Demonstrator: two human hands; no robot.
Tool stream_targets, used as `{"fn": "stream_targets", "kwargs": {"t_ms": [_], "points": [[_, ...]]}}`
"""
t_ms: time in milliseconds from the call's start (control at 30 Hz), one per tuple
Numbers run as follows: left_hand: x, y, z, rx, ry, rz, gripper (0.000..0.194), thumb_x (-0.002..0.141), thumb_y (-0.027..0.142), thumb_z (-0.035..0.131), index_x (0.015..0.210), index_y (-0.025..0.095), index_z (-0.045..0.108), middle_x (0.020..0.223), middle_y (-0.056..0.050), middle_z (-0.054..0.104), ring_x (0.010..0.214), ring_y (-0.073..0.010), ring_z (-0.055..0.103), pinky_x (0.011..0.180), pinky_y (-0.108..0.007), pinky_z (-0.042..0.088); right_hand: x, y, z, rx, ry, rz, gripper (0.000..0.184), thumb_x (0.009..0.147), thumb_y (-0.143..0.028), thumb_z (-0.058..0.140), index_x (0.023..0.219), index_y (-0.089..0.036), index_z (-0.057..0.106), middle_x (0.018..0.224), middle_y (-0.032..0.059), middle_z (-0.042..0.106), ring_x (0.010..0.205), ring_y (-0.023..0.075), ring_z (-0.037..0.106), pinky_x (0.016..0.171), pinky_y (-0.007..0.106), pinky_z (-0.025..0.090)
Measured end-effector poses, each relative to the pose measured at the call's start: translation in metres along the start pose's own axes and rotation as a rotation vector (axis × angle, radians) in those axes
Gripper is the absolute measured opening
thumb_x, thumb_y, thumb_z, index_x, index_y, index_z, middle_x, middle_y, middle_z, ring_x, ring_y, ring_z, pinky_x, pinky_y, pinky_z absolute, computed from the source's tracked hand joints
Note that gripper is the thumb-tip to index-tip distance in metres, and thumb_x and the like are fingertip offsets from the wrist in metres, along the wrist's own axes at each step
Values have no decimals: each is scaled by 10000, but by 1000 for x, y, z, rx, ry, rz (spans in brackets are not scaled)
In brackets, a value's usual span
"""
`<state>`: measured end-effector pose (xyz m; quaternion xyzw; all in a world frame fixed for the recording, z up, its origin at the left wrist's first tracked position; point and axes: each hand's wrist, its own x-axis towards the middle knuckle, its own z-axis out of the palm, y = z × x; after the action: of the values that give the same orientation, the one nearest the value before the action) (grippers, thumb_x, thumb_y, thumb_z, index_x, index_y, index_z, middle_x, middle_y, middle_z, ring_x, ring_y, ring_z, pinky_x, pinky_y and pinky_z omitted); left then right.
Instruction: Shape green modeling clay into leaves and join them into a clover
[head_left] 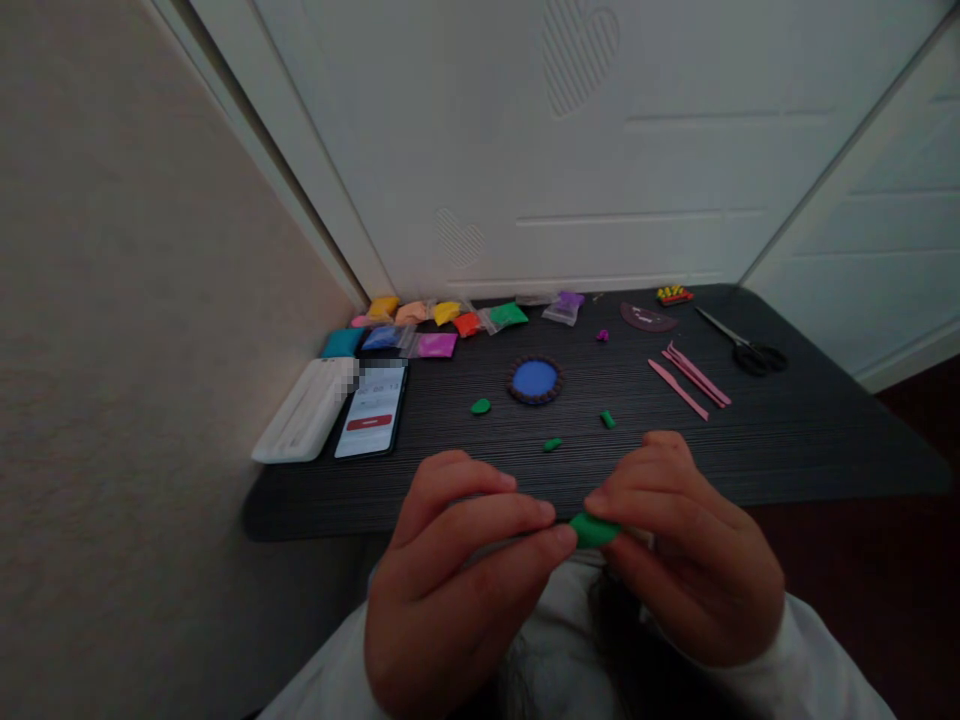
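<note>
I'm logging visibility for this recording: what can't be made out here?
All in the head view:
- Green piece: its ends, covered by fingertips of the left hand and right hand.
- Phone: top of the screen, pixelated.
- Purple template: white lettering, too small and blurred.
- White sleeves: cut off by the bottom edge.

Four green pieces on my head-camera feed.
I also count three pink tools, one purple lump, one blue disc, one phone, one white case, one pair of scissors; the packets overlap too much for a sure total.
</note>
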<state>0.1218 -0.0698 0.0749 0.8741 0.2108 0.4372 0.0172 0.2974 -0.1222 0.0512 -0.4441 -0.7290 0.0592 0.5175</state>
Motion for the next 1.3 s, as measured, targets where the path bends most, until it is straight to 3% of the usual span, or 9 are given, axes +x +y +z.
{"fn": "stream_targets", "kwargs": {"t_ms": [167,333,500,1033,1300], "points": [[-2,0,1,-44,-11,-22,201,684,108,639,787,279,611,706,23,648,751,-154,571,671,-299,507,0,1,1,-25,6,1,217,720,-100,586,907,-209,568,752,17,657,699,154,575,713,372,390],[-10,-1,7,-303,-25,-262,165,704,201,654,860,240,620,829,-16,634,864,-172,561,772,-337,493,-1,-2,0,-89,49,-41,209,725,-97,571,897,-215,574,747,19,660,692,160,580,758,400,387],[-10,-1,11,-498,-105,-393,112,719,193,643,822,235,649,816,-6,629,841,-138,571,758,-275,492,-3,-1,0,-183,67,-90,240,720,-87,580,918,-221,562,747,18,656,698,159,571,783,425,378],[-10,-1,13,-598,-147,-484,200,695,87,636,848,215,657,837,-12,636,837,-127,590,744,-234,501,-1,0,1,-265,78,-143,157,735,-111,583,848,-215,618,742,9,676,677,139,578,774,389,381],[-10,0,13,-705,-162,-533,206,681,78,648,835,213,667,820,-18,643,840,-141,583,770,-246,475,-4,2,5,-190,156,-126,180,701,-69,617,840,-182,599,783,10,659,710,137,573,765,387,399]]}}
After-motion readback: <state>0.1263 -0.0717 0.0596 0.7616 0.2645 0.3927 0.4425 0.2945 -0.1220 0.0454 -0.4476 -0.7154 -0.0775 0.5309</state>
